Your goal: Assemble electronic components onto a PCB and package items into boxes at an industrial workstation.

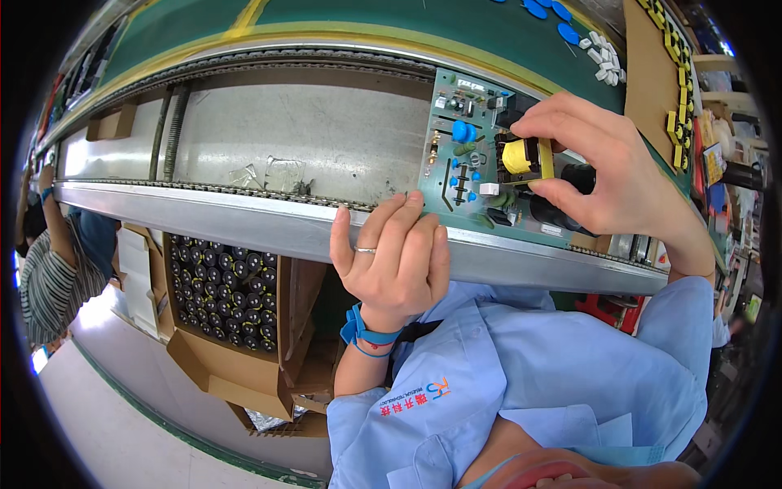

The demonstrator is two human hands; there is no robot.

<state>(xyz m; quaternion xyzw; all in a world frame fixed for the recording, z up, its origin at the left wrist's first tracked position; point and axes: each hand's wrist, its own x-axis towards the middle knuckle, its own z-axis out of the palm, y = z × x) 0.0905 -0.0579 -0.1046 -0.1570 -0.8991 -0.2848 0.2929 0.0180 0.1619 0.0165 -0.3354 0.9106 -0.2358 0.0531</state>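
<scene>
A green circuit board [481, 222] lies across the two chain rails in front of me, fitted with blue discs, coils, black cylinders and other small parts. My right hand [615, 167] reaches over its right half. Thumb and fingers there pinch a transformer [520, 156] with yellow winding and a black core, down among the parts; whether its pins sit in the board is hidden. My left hand [395, 257] has its fingers stretched out and apart, with fingertips at the board's near left edge and the near rail. It holds nothing. A blue wrist strap [358, 326] circles that wrist.
The near metal rail [204, 213] carries a chain. Below it stands a cardboard box [224, 371] of black cylindrical parts. Blue discs [568, 33] and white blocks [604, 59] lie far right, beside cardboard [648, 73] with several yellow transformers. Another person [53, 277] is at far left.
</scene>
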